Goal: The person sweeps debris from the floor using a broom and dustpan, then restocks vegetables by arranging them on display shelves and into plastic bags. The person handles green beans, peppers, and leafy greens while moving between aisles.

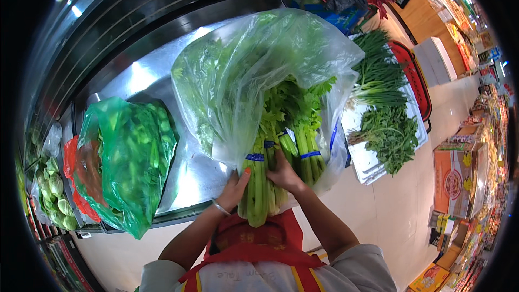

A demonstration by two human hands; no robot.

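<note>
A large clear plastic bag [239,81] of celery lies on the metal display shelf [186,170], its opening towards me. Celery bunches [256,194] bound with blue bands stick out of it at my waist. On the left side of the front bunch is my left hand [236,190], thumb along the stalks and a bracelet at the wrist. My right hand [284,173] grips among the stalks from the right, its fingertips partly hidden. Another banded celery bunch [310,158] rests in the bag, right of that hand.
Left on the shelf sits a green plastic bag [134,150] of green vegetables, beside a red bag [81,198] and leafy heads [56,186]. To the right, green onions [381,69] and leafy greens [389,129] lie on a white foam tray [369,170] near a red basket [417,85].
</note>
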